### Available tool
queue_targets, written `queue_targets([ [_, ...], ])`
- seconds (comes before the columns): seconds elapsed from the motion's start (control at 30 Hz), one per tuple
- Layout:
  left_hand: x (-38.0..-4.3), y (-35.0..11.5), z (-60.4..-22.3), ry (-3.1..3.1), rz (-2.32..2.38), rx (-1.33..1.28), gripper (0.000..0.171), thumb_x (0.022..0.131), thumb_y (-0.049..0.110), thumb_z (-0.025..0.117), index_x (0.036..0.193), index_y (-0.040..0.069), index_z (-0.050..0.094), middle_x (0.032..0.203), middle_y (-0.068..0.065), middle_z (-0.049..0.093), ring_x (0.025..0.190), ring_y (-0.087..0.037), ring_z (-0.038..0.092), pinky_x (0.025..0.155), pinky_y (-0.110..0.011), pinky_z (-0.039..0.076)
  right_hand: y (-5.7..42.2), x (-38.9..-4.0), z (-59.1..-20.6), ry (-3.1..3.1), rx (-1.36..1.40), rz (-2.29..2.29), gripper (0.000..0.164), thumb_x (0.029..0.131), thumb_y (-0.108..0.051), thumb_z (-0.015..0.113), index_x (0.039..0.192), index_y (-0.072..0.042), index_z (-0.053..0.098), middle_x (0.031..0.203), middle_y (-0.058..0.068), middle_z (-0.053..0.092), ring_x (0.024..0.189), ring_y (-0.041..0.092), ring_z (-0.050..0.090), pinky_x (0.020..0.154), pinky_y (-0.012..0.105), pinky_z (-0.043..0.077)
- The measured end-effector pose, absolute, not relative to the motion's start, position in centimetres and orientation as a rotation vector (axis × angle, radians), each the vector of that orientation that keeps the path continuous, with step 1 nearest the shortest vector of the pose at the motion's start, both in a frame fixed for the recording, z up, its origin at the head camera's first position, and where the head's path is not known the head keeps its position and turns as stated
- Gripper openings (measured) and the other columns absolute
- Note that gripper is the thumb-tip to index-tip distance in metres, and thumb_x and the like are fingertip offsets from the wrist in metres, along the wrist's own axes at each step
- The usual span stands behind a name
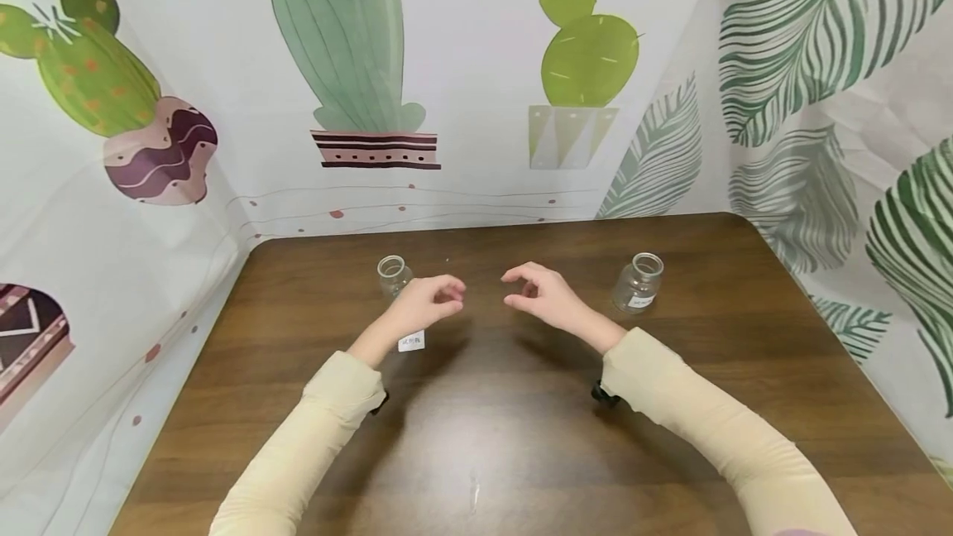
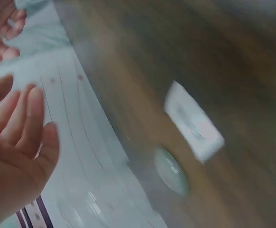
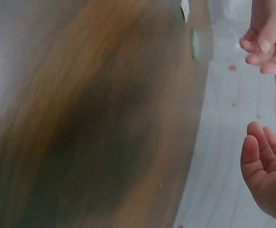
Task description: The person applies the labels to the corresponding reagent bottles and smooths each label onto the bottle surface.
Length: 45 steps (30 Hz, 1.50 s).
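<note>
My left hand (image 1: pixel 428 303) hovers above the table, its fingers loosely bent around nothing. Behind it stands a clear glass jar (image 1: pixel 392 268) without a lid, its lower part hidden by the hand. A small white paper card (image 1: pixel 411 342) with handwriting lies close by, just below my left wrist; the left wrist view shows the same card (image 2: pixel 195 123) blurred. Facing the left hand across a gap, my right hand (image 1: pixel 547 298) is also in the air, holding nothing. To its right is a second open glass jar (image 1: pixel 642 271) with a white label (image 1: pixel 641 302).
The brown wooden table (image 1: pixel 476 404) ends at the back against a white wall covering (image 1: pixel 476 89) printed with cacti and leaves. Dark straps (image 1: pixel 605 394) show at both wrists, under the rolled cream sleeves.
</note>
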<state>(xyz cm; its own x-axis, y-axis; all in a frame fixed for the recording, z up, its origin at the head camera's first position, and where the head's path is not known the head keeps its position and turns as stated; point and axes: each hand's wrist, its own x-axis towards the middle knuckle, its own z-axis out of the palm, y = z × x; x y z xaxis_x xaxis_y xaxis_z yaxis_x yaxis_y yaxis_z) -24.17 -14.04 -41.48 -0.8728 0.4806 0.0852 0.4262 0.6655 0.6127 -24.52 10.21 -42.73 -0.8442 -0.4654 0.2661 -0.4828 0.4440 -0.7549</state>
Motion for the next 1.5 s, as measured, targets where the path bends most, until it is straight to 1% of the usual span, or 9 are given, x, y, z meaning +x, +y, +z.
queue_targets([
  [0.13,-23.2,-16.9,-42.3,2.753,0.944,0.664,0.03,0.078,0.015,0.065,0.104,0.003,0.059,0.091,-0.006,0.067,0.087,-0.019,0.063,0.08,-0.037,0.046,8.0,-24.8,-43.4,-2.738,0.922,1.438,0.029,0.077,-0.013,0.066,0.104,-0.006,0.059,0.105,0.013,0.06,0.067,0.012,0.053,0.064,0.023,0.045],
  [0.27,-22.5,-19.2,-43.5,2.776,0.882,0.573,0.033,0.076,0.015,0.067,0.105,0.002,0.058,0.093,-0.01,0.066,0.085,-0.022,0.062,0.078,-0.038,0.046,5.7,-24.9,-44.0,-2.847,0.975,1.421,0.03,0.078,-0.013,0.065,0.106,-0.004,0.058,0.107,0.011,0.061,0.064,0.01,0.05,0.064,0.023,0.043],
  [0.4,-22.2,-20.6,-44.7,2.82,0.802,0.487,0.037,0.073,0.017,0.07,0.105,0.004,0.058,0.093,-0.01,0.064,0.082,-0.021,0.061,0.074,-0.037,0.046,3.4,-24.8,-44.5,-2.905,1.016,1.434,0.031,0.078,-0.011,0.064,0.107,-0.002,0.058,0.107,0.011,0.061,0.078,0.015,0.058,0.073,0.026,0.045],
  [0.5,-22.2,-21.3,-45.4,2.865,0.718,0.441,0.041,0.07,0.02,0.072,0.105,0.005,0.058,0.09,-0.009,0.063,0.08,-0.021,0.059,0.072,-0.037,0.045,1.7,-24.9,-45.0,-2.931,1.034,1.485,0.031,0.078,-0.01,0.064,0.107,-0.001,0.057,0.105,0.014,0.061,0.088,0.021,0.059,0.076,0.029,0.046],
  [0.67,-22.0,-21.9,-46.0,2.886,0.589,0.388,0.047,0.067,0.025,0.075,0.106,0.008,0.058,0.084,-0.006,0.058,0.077,-0.019,0.053,0.068,-0.035,0.042,-0.6,-24.9,-45.9,-2.988,0.975,1.606,0.033,0.078,-0.009,0.064,0.108,0.0,0.057,0.106,0.014,0.061,0.089,0.022,0.061,0.074,0.026,0.047],
  [0.83,-21.9,-22.0,-46.5,2.903,0.567,0.399,0.042,0.066,0.025,0.075,0.101,0.009,0.058,0.081,-0.005,0.055,0.074,-0.017,0.05,0.064,-0.032,0.04,-2.2,-24.9,-46.6,-3.044,0.965,1.525,0.034,0.075,-0.01,0.067,0.106,-0.001,0.058,0.102,0.012,0.063,0.084,0.019,0.06,0.068,0.023,0.047],
  [1.13,-22.2,-21.9,-46.9,2.933,0.565,0.372,0.034,0.066,0.022,0.075,0.092,0.009,0.059,0.078,-0.005,0.056,0.072,-0.017,0.05,0.062,-0.031,0.039,-3.9,-25.2,-47.2,-3.129,1.006,1.141,0.034,0.073,-0.017,0.068,0.106,-0.01,0.061,0.094,0.006,0.064,0.089,0.016,0.057,0.075,0.027,0.044],
  [1.3,-22.2,-21.8,-46.9,2.922,0.56,0.353,0.03,0.066,0.021,0.074,0.088,0.01,0.058,0.077,-0.005,0.055,0.072,-0.017,0.05,0.063,-0.031,0.039,-4.4,-25.0,-47.2,-3.185,0.973,0.937,0.031,0.075,-0.021,0.067,0.106,-0.016,0.062,0.092,0.0,0.063,0.084,0.012,0.055,0.067,0.025,0.042],
  [1.5,-22.2,-21.7,-47.0,2.915,0.548,0.328,0.024,0.066,0.02,0.074,0.081,0.013,0.057,0.077,-0.004,0.055,0.072,-0.017,0.05,0.063,-0.03,0.039,-4.7,-24.6,-47.0,-3.218,0.954,0.708,0.027,0.075,-0.026,0.067,0.101,-0.021,0.061,0.085,-0.004,0.056,0.077,0.01,0.05,0.061,0.025,0.038],
])
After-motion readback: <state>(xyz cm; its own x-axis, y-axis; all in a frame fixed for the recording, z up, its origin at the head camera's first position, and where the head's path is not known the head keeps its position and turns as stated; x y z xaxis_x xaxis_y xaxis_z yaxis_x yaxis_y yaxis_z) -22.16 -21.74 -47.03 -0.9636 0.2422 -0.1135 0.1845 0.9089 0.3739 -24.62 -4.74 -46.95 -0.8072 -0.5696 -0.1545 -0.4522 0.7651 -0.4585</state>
